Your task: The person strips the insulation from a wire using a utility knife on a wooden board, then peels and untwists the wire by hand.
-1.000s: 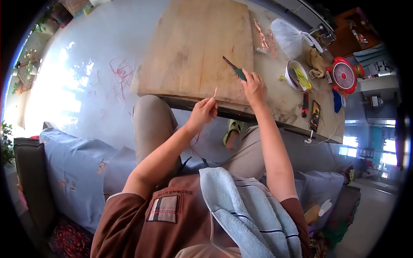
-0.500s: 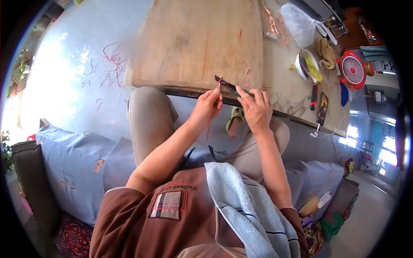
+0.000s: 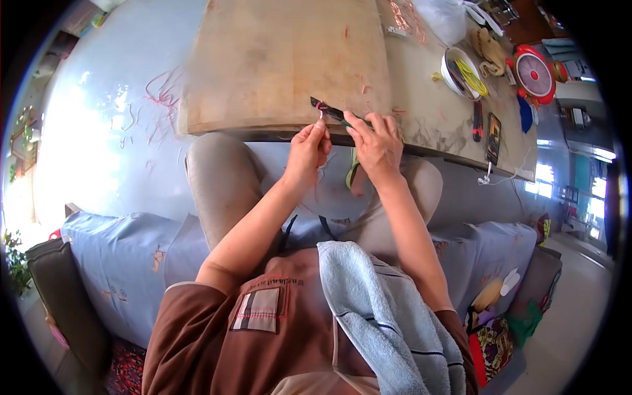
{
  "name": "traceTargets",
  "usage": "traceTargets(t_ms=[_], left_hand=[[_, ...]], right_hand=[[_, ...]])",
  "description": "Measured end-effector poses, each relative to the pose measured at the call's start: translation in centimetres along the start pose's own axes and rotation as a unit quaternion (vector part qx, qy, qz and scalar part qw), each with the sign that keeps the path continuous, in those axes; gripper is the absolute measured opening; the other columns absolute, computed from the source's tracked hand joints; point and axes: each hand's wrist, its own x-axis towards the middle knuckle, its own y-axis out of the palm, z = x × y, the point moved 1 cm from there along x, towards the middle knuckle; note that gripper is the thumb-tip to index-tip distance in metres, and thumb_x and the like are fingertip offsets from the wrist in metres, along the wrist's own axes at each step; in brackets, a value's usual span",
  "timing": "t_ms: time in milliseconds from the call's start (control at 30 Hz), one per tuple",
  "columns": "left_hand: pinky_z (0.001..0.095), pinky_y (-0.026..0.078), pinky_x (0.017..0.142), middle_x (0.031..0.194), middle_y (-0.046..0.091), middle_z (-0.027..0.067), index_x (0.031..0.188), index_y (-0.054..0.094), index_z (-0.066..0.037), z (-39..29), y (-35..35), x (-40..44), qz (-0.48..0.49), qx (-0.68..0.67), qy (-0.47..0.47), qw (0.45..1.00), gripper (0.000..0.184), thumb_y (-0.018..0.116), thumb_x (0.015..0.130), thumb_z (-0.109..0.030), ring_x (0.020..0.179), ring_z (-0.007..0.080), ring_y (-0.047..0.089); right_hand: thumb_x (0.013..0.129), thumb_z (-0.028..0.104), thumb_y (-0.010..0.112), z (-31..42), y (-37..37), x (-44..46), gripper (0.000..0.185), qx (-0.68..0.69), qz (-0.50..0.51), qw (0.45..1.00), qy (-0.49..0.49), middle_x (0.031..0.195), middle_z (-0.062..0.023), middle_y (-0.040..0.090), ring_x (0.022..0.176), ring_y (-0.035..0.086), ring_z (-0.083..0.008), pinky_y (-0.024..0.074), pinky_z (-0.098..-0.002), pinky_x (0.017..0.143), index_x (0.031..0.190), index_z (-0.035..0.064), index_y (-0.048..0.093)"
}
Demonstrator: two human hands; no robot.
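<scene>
At the front edge of the wooden board point(image 3: 283, 72), my left hand point(image 3: 308, 150) pinches a thin wire point(image 3: 321, 113) between thumb and fingers. My right hand point(image 3: 376, 143) is closed around the green handle of a knife point(image 3: 327, 109). The dark blade lies across the wire just above my left fingertips, and a reddish bit shows against it. The handle is mostly hidden by my right fingers. Small red scraps point(image 3: 364, 88) lie on the board.
On the right of the table point(image 3: 421, 118) are a white bowl point(image 3: 450, 78) with yellow cable, a red-handled tool point(image 3: 477, 122), a phone point(image 3: 493, 137) and a plastic bag point(image 3: 442, 20). Copper strands point(image 3: 400, 16) lie behind. Wire scraps point(image 3: 161, 92) litter the floor at left.
My right hand has brought the blade from the right onto the wire at my left fingertips. Since the middle frame, both hands and the view have shifted slightly.
</scene>
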Motion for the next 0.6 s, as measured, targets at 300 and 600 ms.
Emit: traceTargets(t_ms=[300, 600], left_hand=[[0.0198, 0.018, 0.036, 0.055, 0.045, -0.0009, 0.079, 0.051, -0.010, 0.0, -0.4, 0.0, 0.020, -0.008, 0.006, 1.000, 0.024, 0.046, 0.095, -0.028, 0.040, 0.0048, 0.026], [0.0199, 0.034, 0.047, 0.070, 0.057, 0.0050, 0.088, 0.052, -0.007, -2.2, 1.0, -3.7, 0.113, 0.013, 0.078, 0.990, 0.025, 0.041, 0.097, -0.027, 0.052, 0.0061, 0.041]], right_hand=[[0.075, 0.021, 0.066, -0.2, 1.9, 2.9, 0.027, 0.033, -0.027, 0.998, 0.042, 0.083, -0.0032, 0.058, 0.085, 0.053, -0.0258, 0.0443, -0.0376, 0.074, 0.102, 0.0219, 0.065], [0.077, 0.024, 0.064, -2.5, 5.0, 9.4, 0.025, 0.019, -0.065, 0.995, 0.075, 0.093, -0.0063, 0.056, 0.091, 0.052, -0.0278, 0.0435, -0.0400, 0.079, 0.101, 0.0186, 0.065]])
